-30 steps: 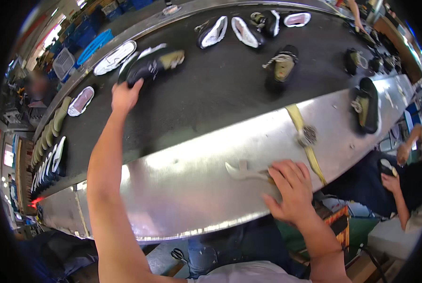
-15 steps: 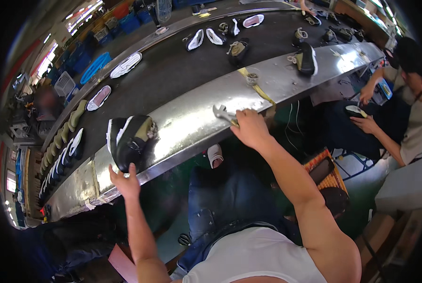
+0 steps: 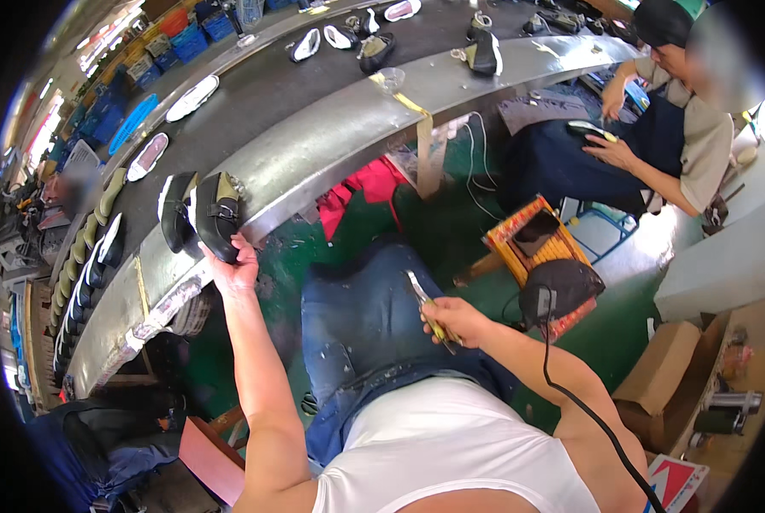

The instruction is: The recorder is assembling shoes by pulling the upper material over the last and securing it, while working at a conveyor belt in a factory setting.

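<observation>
My left hand (image 3: 233, 267) is closed around the toe of a black shoe (image 3: 218, 221) with an olive heel part and a white edge, at the metal ledge's front edge. A second black shoe (image 3: 175, 214) stands just left of it, apart from my fingers. My right hand (image 3: 452, 321) is wrapped round the yellowish handles of a pair of pliers (image 3: 418, 289), held above my lap. The pliers' metal jaws point up and away from me, with nothing visible between them.
Several shoes lie on the dark conveyor belt (image 3: 262, 111) behind the metal ledge (image 3: 314, 154). A row of olive and black shoes (image 3: 74, 274) lines the left. At right a seated co-worker (image 3: 656, 128) handles a shoe. A woven-topped stool (image 3: 545, 244) stands between us.
My right hand has drawn the pliers back from the ledge to above my lap. My left hand has closed on one black shoe, and the two shoes now stand apart. The view has shifted.
</observation>
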Demonstrator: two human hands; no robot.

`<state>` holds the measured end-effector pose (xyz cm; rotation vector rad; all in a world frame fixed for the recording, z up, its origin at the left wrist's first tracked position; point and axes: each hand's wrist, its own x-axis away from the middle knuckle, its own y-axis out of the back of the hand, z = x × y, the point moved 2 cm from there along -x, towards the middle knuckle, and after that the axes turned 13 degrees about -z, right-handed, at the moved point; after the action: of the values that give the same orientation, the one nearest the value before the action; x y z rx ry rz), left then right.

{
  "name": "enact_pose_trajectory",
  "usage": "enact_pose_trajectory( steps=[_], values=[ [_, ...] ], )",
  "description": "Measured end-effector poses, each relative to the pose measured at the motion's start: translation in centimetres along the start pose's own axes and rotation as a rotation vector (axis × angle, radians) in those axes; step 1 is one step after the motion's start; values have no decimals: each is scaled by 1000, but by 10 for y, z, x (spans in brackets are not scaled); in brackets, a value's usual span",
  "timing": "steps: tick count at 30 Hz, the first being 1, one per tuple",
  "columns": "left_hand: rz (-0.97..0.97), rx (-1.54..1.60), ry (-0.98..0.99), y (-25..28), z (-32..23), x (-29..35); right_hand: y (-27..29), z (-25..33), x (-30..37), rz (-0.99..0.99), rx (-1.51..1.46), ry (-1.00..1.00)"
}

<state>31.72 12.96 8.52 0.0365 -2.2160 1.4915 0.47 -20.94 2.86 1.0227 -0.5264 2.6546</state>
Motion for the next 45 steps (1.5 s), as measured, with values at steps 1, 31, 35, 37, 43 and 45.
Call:
enact_pose_trajectory(
  steps=[1,31,35,37,43,45],
  values=[
    [-5,-6,17,-4,15,20,5,-1,5,14,-47,0],
    [228,-1051,2,33,189,154,-11,21,99,110,701,403],
    [284,-957,-24,29,174,187,-26,33,93,103,728,583],
    [238,-983,-96,27,171,201,-32,33,81,98,683,583],
    [579,-1382,-864,40,187,237,-65,48,58,138,584,767],
    [607,-1391,-813,54,192,239,-67,28,46,174,446,778]
  ],
)
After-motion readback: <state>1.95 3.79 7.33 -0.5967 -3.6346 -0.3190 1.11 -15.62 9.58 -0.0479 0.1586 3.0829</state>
